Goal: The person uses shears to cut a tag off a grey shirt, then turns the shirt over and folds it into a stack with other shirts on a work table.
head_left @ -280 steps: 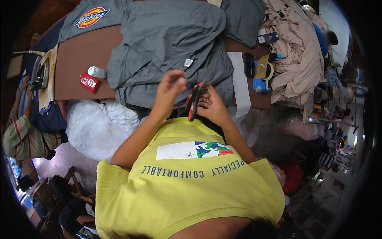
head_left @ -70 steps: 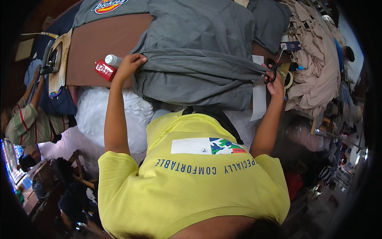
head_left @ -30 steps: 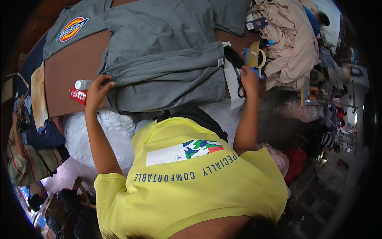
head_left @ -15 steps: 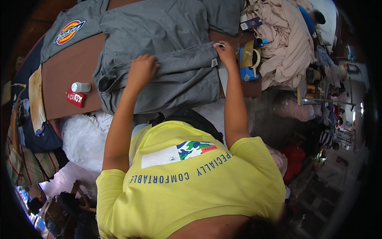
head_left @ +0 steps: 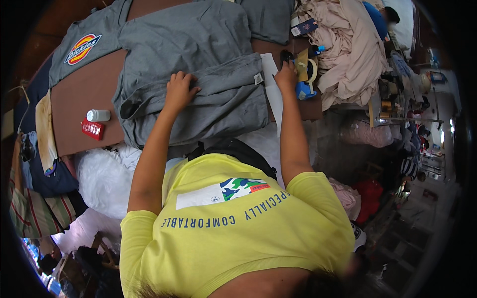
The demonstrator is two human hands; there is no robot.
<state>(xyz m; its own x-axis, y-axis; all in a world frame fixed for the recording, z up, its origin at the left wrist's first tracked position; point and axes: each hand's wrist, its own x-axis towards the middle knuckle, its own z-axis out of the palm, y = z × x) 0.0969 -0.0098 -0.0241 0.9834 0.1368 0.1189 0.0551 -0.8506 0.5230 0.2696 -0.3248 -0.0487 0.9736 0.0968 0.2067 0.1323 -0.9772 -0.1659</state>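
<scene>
Cloth of a grey garment (head_left: 189, 39) is being supported by a brown table (head_left: 74, 99) in the upper middle of the frame, its near part being gathered into a folded band (head_left: 223, 77). This band is being touched from above by the left hand (head_left: 180, 94), palm down, fingers loosely parted. A small white label (head_left: 258, 78) is being shown at the band's right end. Just beside it, a white paper strip (head_left: 271, 87) is being bordered by the right forearm. A black object (head_left: 285, 55) is being met by the half-curled fingers of the right hand (head_left: 285, 77); whether it is being gripped cannot be told. Right of that hand, a tan card (head_left: 301, 63), a tape roll (head_left: 313, 72) and a blue packet (head_left: 304, 91) are being grouped closely. The upper right is being filled by heaped beige cloth (head_left: 348, 54). At centre left, a red packet (head_left: 92, 130) is being partly covered by a white bottle (head_left: 98, 115).
</scene>
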